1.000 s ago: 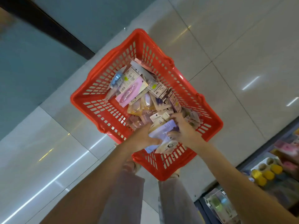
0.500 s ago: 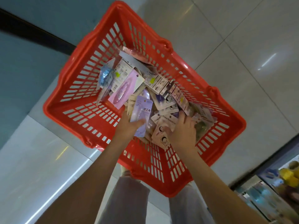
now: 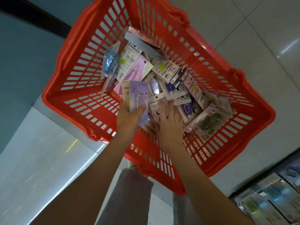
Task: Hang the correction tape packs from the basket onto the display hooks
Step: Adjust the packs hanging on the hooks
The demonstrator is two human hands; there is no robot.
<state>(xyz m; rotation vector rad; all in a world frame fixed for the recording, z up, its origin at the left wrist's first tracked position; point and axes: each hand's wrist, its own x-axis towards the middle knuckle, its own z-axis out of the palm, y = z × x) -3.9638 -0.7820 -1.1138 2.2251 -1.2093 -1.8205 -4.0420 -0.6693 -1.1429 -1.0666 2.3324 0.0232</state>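
Gripped in the left hand point(image 3: 129, 118): a small stack of flat card-backed correction tape packs point(image 3: 135, 96), lilac on top, thumb clamped across the lower edge, held just above the near wall of the red slotted plastic shopping basket point(image 3: 78, 88). Right hand point(image 3: 168, 125): fingers spread flat on the loose packs beside that stack; whether it has closed on any of them cannot be told.

Risks, as judged:
- Stack held by one edge only; the under-packs may slide out and drop back into the basket.
- Glossy blisters overlap; lifting one may drag its neighbours with it.
- Hang holes may end up turned the wrong way for the hooks.

Contents of basket: a heap of mixed packs against its far and right walls, among them a pale blue blister pack point(image 3: 110, 64), a pink-carded pack point(image 3: 138, 69), and a green-bodied tape pack point(image 3: 209, 123) at the right. Left floor of basket bare. Display hooks not in view.
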